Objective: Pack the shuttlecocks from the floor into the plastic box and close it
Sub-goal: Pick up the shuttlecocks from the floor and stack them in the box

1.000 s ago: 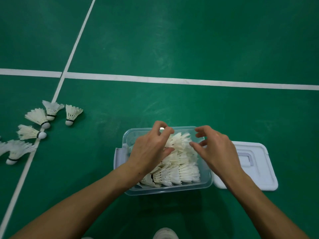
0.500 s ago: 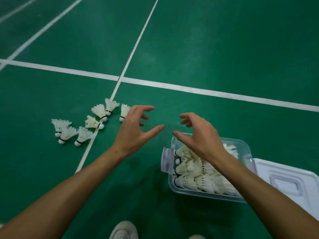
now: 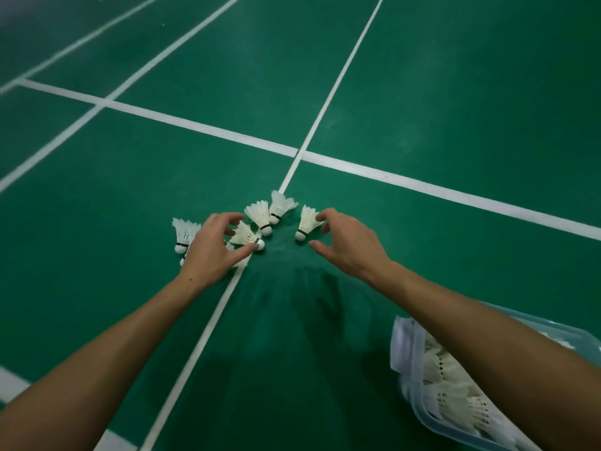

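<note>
Several white feather shuttlecocks lie in a cluster on the green floor by a white line. My left hand [image 3: 211,247] arches over one shuttlecock [image 3: 246,236], fingers above its feathers and thumb beside its cork, without a plain grip. My right hand [image 3: 348,245] is spread open, its index fingertip touching the rightmost shuttlecock [image 3: 306,222]. Two more shuttlecocks [image 3: 260,216] [image 3: 280,206] lie between the hands, and another shuttlecock [image 3: 182,234] lies left of my left hand. The clear plastic box [image 3: 536,325] sits at the bottom right, open, with many shuttlecocks [image 3: 455,385] inside, partly hidden by my right forearm.
White court lines [image 3: 422,187] cross the green floor; one runs under the cluster toward me. The box has a white latch [image 3: 401,348] on its left end. The lid is out of view.
Both hands left the box and reached forward-left to the cluster on the floor. My view turned left, so the box slid to the bottom right corner and the lid dropped out of sight.
</note>
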`<state>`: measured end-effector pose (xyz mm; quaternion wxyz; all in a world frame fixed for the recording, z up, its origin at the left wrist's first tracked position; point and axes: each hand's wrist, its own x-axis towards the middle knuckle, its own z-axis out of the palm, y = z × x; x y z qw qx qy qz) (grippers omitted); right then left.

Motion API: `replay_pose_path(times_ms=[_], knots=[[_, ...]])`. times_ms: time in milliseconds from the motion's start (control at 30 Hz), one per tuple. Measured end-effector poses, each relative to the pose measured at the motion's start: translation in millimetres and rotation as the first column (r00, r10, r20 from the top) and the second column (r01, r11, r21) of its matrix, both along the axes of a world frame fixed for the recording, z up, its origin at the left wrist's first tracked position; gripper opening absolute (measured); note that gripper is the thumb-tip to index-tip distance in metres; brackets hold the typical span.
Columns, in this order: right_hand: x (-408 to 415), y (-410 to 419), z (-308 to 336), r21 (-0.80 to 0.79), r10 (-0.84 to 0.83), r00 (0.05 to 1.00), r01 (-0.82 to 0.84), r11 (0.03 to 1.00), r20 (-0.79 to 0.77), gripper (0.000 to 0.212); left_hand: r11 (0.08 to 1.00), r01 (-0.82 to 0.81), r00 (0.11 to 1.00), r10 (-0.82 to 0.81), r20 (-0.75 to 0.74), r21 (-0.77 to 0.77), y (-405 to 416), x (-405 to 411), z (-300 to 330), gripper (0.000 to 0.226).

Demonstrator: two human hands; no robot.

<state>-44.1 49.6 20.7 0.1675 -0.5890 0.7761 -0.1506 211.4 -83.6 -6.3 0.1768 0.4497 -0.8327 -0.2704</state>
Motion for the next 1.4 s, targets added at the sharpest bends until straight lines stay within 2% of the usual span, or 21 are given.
replay_pose_path(times_ms=[200, 300, 367, 433, 533, 633, 800, 967, 1133, 1300, 1400], knots=[[-12.7, -62.9, -30.9, 0.024, -0.036, 0.996, 0.038, 0.999, -0.086, 0.06, 0.997, 0.076, 0.981, -0.07, 0.183, -0.028, -54.7, -43.2, -0.9, 0.072], [-19.4, -89.6, -42.1, 0.051, -0.048, 0.995, 0.052, 0.997, -0.09, 0.066, 0.995, 0.095, 0.939, -0.077, 0.335, -0.036, -81.5, -75.2, 0.9, 0.081], [-23.0, -103.8, -49.4, 0.087, -0.044, 0.998, 0.048, 0.995, -0.048, 0.067, 0.995, 0.096, 0.9, -0.095, 0.425, 0.02, -98.7, -92.4, -1.0, 0.092], [-26.9, -112.7, -57.7, 0.106, -0.029, 0.999, 0.03, 0.994, -0.015, 0.068, 0.987, 0.097, 0.889, -0.144, 0.435, 0.13, -111.7, -105.4, -2.4, 0.098], [-32.0, -117.0, -67.7, 0.121, -0.012, 0.999, 0.006, 0.993, 0.052, 0.066, 0.956, 0.125, 0.904, -0.221, 0.367, 0.267, -119.5, -115.5, -7.1, 0.093], [-36.7, -115.0, -73.3, 0.142, -0.008, 0.992, -0.01, 0.99, 0.126, 0.063, 0.922, 0.151, 0.917, -0.266, 0.297, 0.357, -117.2, -117.6, -19.6, 0.071], [-48.0, -96.7, -67.7, 0.113, -0.002, 0.979, -0.021, 0.993, 0.202, 0.062, 0.959, 0.113, 0.947, -0.183, 0.263, 0.26, -100.4, -126.9, -27.2, 0.026], [-80.8, -32.8, -24.5, -0.035, -0.085, 0.948, 0.1, 0.994, 0.308, 0.052, 0.985, 0.114, 0.987, -0.127, 0.1, 0.13, -61.9, -133.6, 3.7, 0.025], [-113.9, 76.1, 34.8, -0.181, -0.251, 0.865, 0.357, 0.917, 0.436, 0.041, 0.957, 0.289, 0.948, -0.284, -0.145, 0.015, 13.4, -142.9, 42.1, 0.026], [-108.9, 193.7, 82.2, -0.194, -0.348, 0.765, 0.517, 0.834, 0.542, 0.042, 0.904, 0.421, 0.875, -0.38, -0.301, 0.081, 105.8, -150.6, 71.3, 0.022], [-94.6, 252.7, 97.9, -0.171, -0.418, 0.727, 0.585, 0.793, 0.545, 0.043, 0.884, 0.461, 0.845, -0.41, -0.344, 0.079, 143.2, -154.8, 90.2, 0.021]])
